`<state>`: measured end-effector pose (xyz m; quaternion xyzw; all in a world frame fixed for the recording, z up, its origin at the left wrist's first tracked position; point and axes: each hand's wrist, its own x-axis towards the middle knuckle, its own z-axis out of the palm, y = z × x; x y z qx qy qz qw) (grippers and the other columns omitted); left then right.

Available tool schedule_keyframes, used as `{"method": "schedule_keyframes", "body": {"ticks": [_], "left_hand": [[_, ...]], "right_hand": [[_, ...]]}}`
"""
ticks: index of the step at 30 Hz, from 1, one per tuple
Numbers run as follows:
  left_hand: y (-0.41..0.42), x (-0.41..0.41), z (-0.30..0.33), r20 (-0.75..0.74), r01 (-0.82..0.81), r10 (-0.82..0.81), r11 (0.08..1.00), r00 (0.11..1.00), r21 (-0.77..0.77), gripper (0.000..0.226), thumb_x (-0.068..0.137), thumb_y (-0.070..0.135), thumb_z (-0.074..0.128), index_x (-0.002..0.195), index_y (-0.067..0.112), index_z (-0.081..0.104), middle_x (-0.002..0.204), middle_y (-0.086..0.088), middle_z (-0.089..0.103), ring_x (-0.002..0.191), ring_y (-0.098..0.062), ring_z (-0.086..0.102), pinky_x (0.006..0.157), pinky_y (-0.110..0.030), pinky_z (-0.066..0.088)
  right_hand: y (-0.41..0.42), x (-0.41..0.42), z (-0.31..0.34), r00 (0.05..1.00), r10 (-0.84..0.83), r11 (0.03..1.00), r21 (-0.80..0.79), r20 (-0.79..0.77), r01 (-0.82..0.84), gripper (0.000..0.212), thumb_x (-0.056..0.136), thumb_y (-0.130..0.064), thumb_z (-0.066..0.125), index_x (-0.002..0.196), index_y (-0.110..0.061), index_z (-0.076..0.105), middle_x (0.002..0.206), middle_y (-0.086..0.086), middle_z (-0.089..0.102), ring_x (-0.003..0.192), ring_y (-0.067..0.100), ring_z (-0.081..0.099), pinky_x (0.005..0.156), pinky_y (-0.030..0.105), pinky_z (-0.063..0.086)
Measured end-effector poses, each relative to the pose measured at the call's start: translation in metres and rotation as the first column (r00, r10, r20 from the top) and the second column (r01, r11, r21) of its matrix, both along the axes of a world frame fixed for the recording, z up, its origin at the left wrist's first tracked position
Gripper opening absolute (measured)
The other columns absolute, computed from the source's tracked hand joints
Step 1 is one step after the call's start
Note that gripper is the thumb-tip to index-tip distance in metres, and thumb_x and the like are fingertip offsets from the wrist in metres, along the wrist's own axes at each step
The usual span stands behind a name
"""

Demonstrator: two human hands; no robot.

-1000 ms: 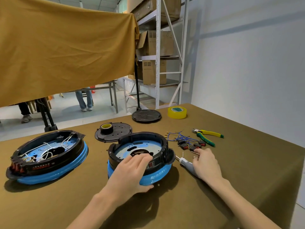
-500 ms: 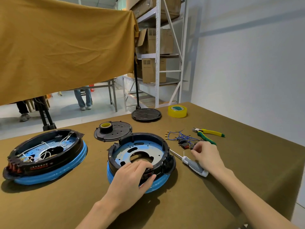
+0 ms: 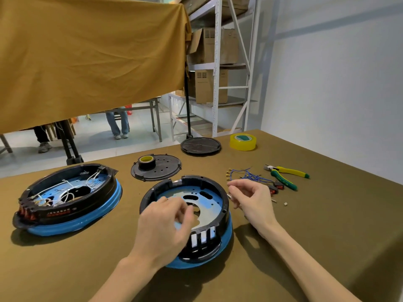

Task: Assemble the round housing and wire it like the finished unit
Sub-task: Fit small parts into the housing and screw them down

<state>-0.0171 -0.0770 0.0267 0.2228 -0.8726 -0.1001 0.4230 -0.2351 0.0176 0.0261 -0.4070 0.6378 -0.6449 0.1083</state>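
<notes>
Blue-rimmed round housing [image 3: 196, 216] sits near centre, black ring seated on it, no wires inside. Finished unit [image 3: 65, 199] at left is my reference; blue wires [image 3: 248, 176] lie untouched, far right. Wiring all remains, I judge. Left hand [image 3: 165, 225] hovers curled over the housing, apparently gripping nothing. Right hand [image 3: 250, 197] pinches something small; I can't identify it.

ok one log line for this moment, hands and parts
left hand: fingers curled over open housing | right hand: pinching something small beside rim | blue wires: untouched | finished unit: left, wired
</notes>
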Motion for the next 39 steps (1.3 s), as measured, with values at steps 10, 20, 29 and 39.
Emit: {"method": "schedule_keyframes", "body": {"ticks": [10, 20, 29, 39], "left_hand": [[0.003, -0.011, 0.0, 0.306, 0.223, -0.222, 0.974, 0.926, 0.033, 0.037, 0.093, 0.055, 0.059, 0.125, 0.04, 0.067, 0.101, 0.028, 0.067, 0.085, 0.016, 0.052, 0.079, -0.005, 0.042], [0.012, -0.012, -0.005, 0.175, 0.221, -0.208, 0.974, 0.962, -0.057, 0.034, 0.096, 0.055, 0.055, 0.11, 0.033, 0.077, 0.088, 0.02, 0.072, 0.079, 0.003, 0.062, 0.068, -0.02, 0.055], [0.011, -0.012, -0.007, 0.131, 0.205, -0.205, 0.979, 0.97, 0.016, 0.037, 0.095, 0.06, 0.057, 0.111, 0.035, 0.078, 0.093, 0.023, 0.075, 0.082, 0.008, 0.066, 0.072, -0.012, 0.056], [0.01, -0.012, -0.008, 0.116, 0.211, -0.21, 0.977, 0.971, 0.003, 0.039, 0.095, 0.061, 0.055, 0.11, 0.034, 0.078, 0.092, 0.022, 0.076, 0.082, 0.007, 0.067, 0.072, -0.012, 0.057]], "right_hand": [[0.012, 0.016, -0.004, 0.953, 0.089, 0.996, 0.049, -0.291, -0.078, 0.021, 0.093, -0.009, 0.073, 0.105, -0.025, 0.078, 0.095, -0.014, 0.073, 0.092, 0.011, 0.069, 0.077, 0.023, 0.057], [0.028, 0.011, 0.015, 0.826, 0.306, 0.941, 0.282, -0.474, -0.187, 0.02, 0.091, -0.009, 0.074, 0.104, -0.023, 0.081, 0.093, -0.016, 0.07, 0.088, 0.009, 0.066, 0.075, 0.02, 0.055], [0.026, 0.009, 0.048, 0.653, 0.48, 0.857, 0.473, -0.586, -0.206, 0.025, 0.092, -0.003, 0.07, 0.113, -0.017, 0.073, 0.091, -0.008, 0.07, 0.082, 0.008, 0.064, 0.075, 0.022, 0.055], [0.024, 0.007, 0.05, 0.595, 0.509, 0.833, 0.529, -0.622, -0.16, 0.027, 0.093, -0.007, 0.071, 0.116, -0.02, 0.068, 0.093, -0.013, 0.069, 0.083, 0.0, 0.063, 0.078, 0.016, 0.053]]}}
